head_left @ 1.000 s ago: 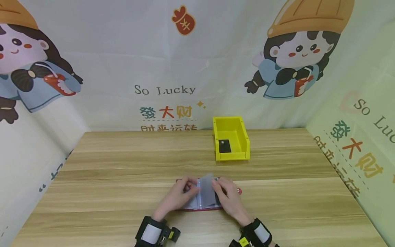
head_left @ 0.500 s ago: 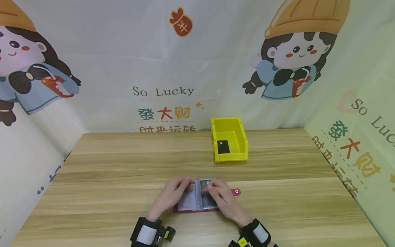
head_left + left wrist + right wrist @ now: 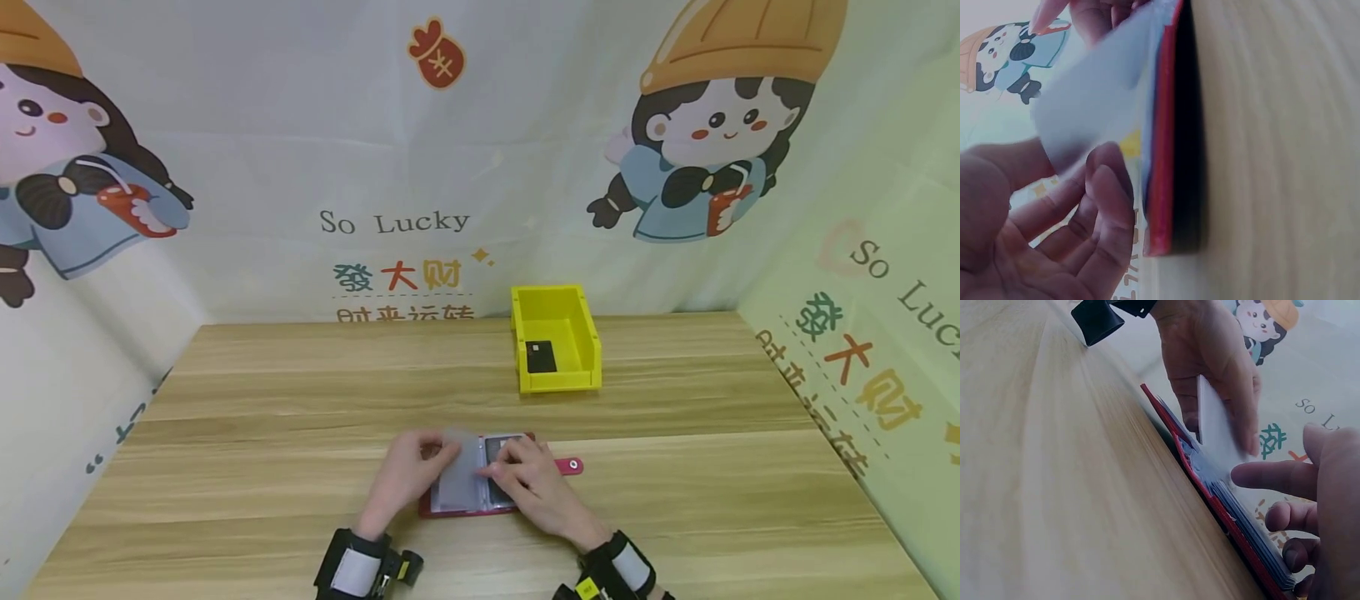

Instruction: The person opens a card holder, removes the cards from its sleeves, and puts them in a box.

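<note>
A red card holder (image 3: 498,510) lies spread on the table, its clear plastic sleeves showing and a dark card (image 3: 501,492) in the right-hand one. My left hand (image 3: 408,471) pinches the outer edge of a translucent sleeve page (image 3: 461,479) over the left half. In the left wrist view that page (image 3: 1094,94) stands raised between thumb and fingers. My right hand (image 3: 536,492) is over the right half, index finger (image 3: 1272,478) pointing at the spine and its other fingers bent. It partly covers the dark card. The holder's snap strap (image 3: 570,466) sticks out to the right.
Behind the hands, a yellow bin (image 3: 560,382) stands near the table's back edge with a black card (image 3: 541,357) inside it. A printed cloth (image 3: 390,150) hangs behind the wooden table (image 3: 300,383). Both wrists wear black camera straps (image 3: 356,567).
The translucent page, upright near the right hand a second ago, now lies toward the left in my left hand's pinch. My right index finger has moved left toward the spine.
</note>
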{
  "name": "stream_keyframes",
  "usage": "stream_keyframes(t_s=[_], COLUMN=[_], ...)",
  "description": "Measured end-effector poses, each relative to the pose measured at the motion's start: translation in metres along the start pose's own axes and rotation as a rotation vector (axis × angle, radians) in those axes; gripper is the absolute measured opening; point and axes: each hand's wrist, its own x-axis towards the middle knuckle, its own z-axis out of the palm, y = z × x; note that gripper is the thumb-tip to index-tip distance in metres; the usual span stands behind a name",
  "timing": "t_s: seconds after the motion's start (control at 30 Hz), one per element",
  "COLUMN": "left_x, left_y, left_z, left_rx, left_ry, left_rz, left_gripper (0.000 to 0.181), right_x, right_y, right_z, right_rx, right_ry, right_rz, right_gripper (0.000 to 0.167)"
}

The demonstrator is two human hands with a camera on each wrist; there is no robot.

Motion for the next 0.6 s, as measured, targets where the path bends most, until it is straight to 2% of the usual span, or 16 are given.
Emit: stream_keyframes(t_s=[0.2,0.4,0.6], left_x=[-0.0018,-0.0043,-0.0051], left_y=[-0.0013,-0.0021,-0.0015], left_z=[-0.0002,-0.0024,-0.002], left_rx=[0.047,0.058,0.066], left_ry=[0.041,0.041,0.03], left_rz=[-0.014,-0.054,-0.084], left_gripper=[0.011,0.048,0.059], right_x=[0.0017,0.0017,0.0009], right_y=[-0.0035,-0.0034,-0.0026], right_z=[-0.0006,0.0018,0.0027], right_rx=[-0.066,-0.125,-0.176], right_ry=[-0.042,-0.06,-0.073], right_rz=[0.031,0.031,0.009], right_gripper=[0.032,0.031,0.03])
